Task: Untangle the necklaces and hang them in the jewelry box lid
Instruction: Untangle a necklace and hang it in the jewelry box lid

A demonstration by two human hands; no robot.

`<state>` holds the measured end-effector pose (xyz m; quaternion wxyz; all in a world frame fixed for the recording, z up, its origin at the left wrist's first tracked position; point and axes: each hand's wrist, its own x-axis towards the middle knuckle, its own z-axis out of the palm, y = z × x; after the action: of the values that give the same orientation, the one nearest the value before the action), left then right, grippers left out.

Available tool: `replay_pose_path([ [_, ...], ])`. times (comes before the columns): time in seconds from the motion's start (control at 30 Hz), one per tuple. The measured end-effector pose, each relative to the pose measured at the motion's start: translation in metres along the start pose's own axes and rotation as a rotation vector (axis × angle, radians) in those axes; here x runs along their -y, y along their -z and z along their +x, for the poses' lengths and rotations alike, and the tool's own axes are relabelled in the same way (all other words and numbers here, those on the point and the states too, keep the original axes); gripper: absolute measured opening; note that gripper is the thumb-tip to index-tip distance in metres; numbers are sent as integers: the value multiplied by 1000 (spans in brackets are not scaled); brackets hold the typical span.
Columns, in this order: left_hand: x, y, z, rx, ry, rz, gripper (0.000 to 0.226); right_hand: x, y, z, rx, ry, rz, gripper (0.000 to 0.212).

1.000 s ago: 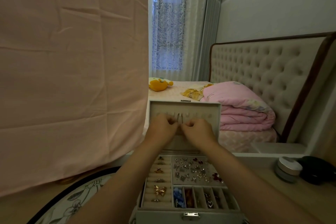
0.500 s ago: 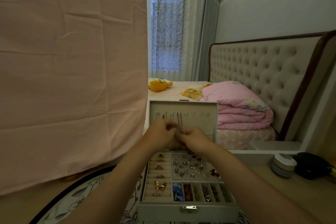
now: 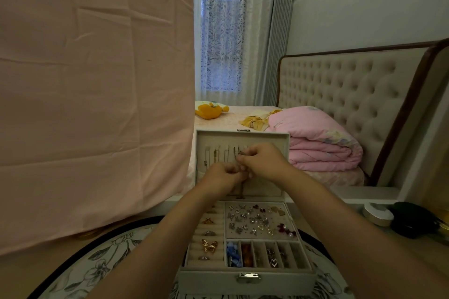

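A person's two hands are up in front of the open lid [image 3: 243,137] of a jewelry box [image 3: 213,279]. The lid stands up straight at the back of the box. The right hand [image 3: 263,161] is a bit higher, close to the row of little hooks near the top of the lid. Its fingers are curled in tight and pinch a thin necklace [image 3: 240,189]. The left hand [image 3: 224,176] is just below and beside it, almost touching it. Its fingers are curled in too and pinch the same thin chain. The chain runs between the two hands, and a piece of it hangs down under them, in front of the soft inside of the lid. I cannot tell if the chain is on a hook. Two other chains [image 3: 215,156] hang from hooks on the left side of the lid. The bottom part of the box is full. A gold butterfly ring [image 3: 209,245] sits in the ring rows on the left. Lots of small earrings [image 3: 255,222] lie in the big square part. Blue beads [image 3: 233,253] are in one small slot at the front. The box stands on a round mat [image 3: 97,267] with flowers on it. A big pink cloth [image 3: 97,104] hangs on the left. Behind the box is a bed with a folded pink blanket [image 3: 320,143] and a yellow toy [image 3: 210,110]. A round jar [image 3: 377,213] sits on the right.
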<state>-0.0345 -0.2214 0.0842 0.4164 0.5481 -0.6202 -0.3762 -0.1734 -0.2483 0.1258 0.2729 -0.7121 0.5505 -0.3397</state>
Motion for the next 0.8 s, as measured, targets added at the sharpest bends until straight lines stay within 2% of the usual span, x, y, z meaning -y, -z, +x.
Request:
replay_pose_path([
  [0.07, 3, -1, 4, -32, -36, 15, 24, -2, 1, 1, -17, -17, -7, 27],
  [0.13, 4, 0, 8, -66, -66, 27, 18, -6, 3, 1, -12, -89, -24, 26],
  [0.23, 2, 3, 9, -62, -65, 37, 12, -12, -1, -3, 131, -216, -99, 23],
  [0.37, 1, 5, 10, -57, -85, 73, 11, -18, -18, -17, 277, -176, -22, 5],
  [0.43, 4, 8, 11, -49, -138, 167, 11, -21, -26, -18, 248, -156, 23, 8],
  [0.57, 11, 19, 10, -120, -295, 549, 25, -21, -22, -9, 68, -111, -51, 24],
  [0.7, 20, 20, 1, -177, -451, 769, 32, -7, -4, -2, -30, -31, -30, 27],
  [0.8, 28, 14, -4, -154, -483, 922, 41, 2, 3, 4, -109, 32, -81, 27],
])
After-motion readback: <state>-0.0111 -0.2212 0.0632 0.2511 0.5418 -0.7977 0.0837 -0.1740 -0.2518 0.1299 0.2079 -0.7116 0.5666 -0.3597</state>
